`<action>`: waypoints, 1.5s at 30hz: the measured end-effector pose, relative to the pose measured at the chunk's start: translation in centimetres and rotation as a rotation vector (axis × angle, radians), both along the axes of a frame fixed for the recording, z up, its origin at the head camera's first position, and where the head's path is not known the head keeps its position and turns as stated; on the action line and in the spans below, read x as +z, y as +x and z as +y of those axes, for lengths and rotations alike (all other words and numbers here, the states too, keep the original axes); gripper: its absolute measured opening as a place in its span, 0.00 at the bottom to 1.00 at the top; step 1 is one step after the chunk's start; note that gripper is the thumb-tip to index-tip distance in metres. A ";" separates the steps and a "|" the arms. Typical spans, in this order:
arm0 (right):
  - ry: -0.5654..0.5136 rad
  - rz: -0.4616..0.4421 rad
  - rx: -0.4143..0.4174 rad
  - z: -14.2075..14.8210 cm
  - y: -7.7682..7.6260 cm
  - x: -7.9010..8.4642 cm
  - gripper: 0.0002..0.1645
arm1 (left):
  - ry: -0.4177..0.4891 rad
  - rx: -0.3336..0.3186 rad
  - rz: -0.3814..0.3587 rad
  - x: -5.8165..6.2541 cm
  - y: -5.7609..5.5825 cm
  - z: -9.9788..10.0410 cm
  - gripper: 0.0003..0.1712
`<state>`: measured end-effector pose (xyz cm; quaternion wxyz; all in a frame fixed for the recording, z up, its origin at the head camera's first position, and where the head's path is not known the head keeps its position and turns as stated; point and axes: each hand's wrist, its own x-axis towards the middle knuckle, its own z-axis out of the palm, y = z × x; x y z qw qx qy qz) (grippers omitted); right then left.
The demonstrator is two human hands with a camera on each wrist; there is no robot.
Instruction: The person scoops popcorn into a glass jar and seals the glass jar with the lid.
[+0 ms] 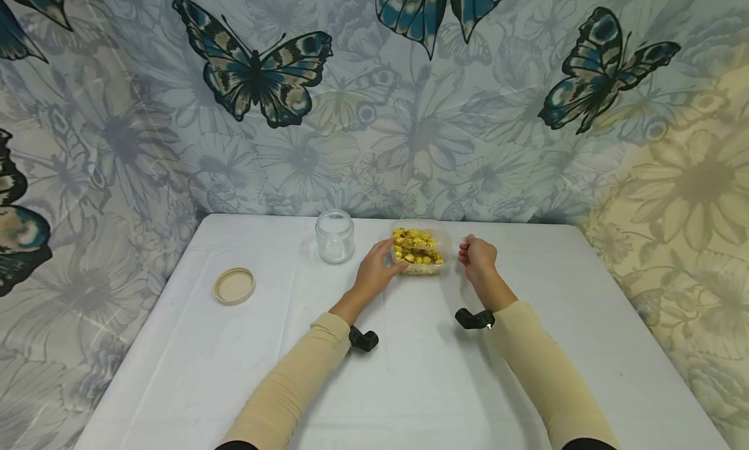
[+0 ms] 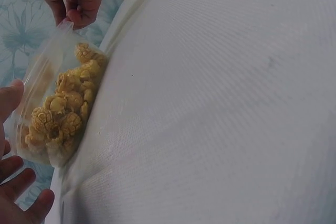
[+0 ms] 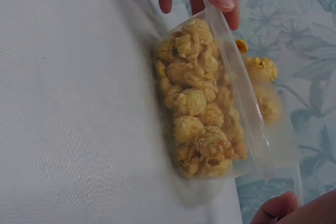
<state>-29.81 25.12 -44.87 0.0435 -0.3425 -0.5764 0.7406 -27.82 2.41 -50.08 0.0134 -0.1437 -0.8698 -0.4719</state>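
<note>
A clear plastic container (image 1: 430, 270) filled with yellow caramel popcorn (image 1: 409, 238) stands near the table's far edge. My left hand (image 1: 374, 268) grips its left side, with the thumb at the near corner of the rim in the right wrist view. On the other side, my right hand (image 1: 480, 258) pinches the edge of the container's translucent lid (image 3: 286, 145) between curled fingers and thumb. That lid is lifted at an angle, and popcorn shows behind it. In the left wrist view, popcorn (image 2: 65, 98) is visible through the container's wall.
A glass jar (image 1: 335, 242) without a lid stands left of the container. Further left, a round tan lid (image 1: 234, 286) lies on the white-covered table (image 1: 409, 372). Behind the table hangs a butterfly-patterned backdrop (image 1: 421, 144).
</note>
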 end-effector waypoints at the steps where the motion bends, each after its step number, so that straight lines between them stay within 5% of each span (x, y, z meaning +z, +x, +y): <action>1: -0.013 0.000 0.000 0.1 0.0 0.1 0.12 | -0.002 0.001 0.000 0.0 0.0 0.0 0.39; 45: -0.230 0.121 0.002 1.1 1.1 1.3 0.08 | -0.024 -0.054 -0.009 0.3 0.2 -0.7 0.41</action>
